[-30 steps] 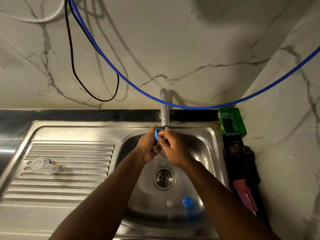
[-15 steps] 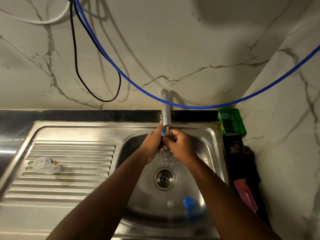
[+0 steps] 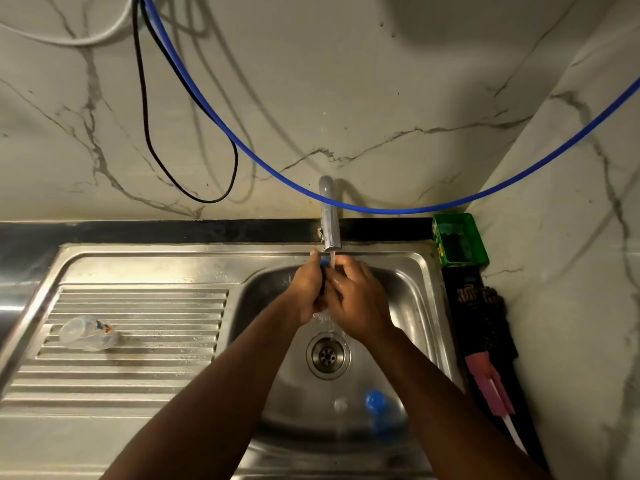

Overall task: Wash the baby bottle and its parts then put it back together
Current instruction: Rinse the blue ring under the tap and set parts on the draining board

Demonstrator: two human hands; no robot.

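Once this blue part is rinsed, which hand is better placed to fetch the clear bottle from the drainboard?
Probably the left hand: the clear bottle lies on the drainboard on its side of the basin, while the right hand would cross over. Both hands cup the blue part under the tap.

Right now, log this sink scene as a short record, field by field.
tap: running
left hand: holds a small blue part under the stream
right hand: rubs the same part
blue part: mostly hidden between the hands
bottle body: clear, lying on its side on the drainboard
basin: a blue piece lies near the front wall
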